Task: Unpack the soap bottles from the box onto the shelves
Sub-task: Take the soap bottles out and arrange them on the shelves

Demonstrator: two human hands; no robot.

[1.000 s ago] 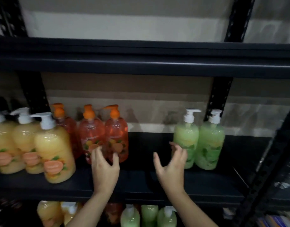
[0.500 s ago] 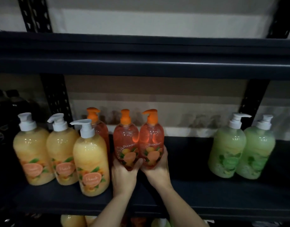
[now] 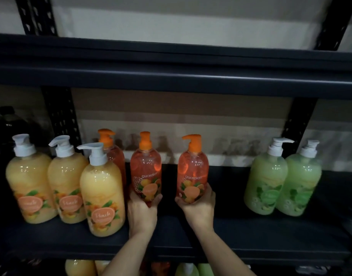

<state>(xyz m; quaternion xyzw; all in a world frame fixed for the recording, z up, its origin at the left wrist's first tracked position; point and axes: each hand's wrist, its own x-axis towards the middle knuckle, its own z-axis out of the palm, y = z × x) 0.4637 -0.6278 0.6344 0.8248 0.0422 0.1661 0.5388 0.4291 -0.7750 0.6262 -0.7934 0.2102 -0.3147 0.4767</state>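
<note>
My left hand (image 3: 142,213) grips the base of an orange soap bottle (image 3: 146,168) with an orange pump. My right hand (image 3: 199,210) grips a second orange bottle (image 3: 193,170) a hand's width to its right. Both stand upright on the dark shelf (image 3: 240,232). A third orange bottle (image 3: 113,154) stands behind, partly hidden by the three yellow peach bottles (image 3: 102,194) on the left. Two green bottles (image 3: 265,180) stand at the right. No box is in view.
An upper shelf beam (image 3: 175,76) runs overhead. Black perforated uprights (image 3: 61,120) stand behind the bottles. More yellow and green bottles (image 3: 187,269) show on the shelf below. Dark bottles (image 3: 4,124) sit at far left.
A second ago both hands were open in front of the shelf. They closed on two orange bottles, and the right one has since moved rightward, opening a gap between them.
</note>
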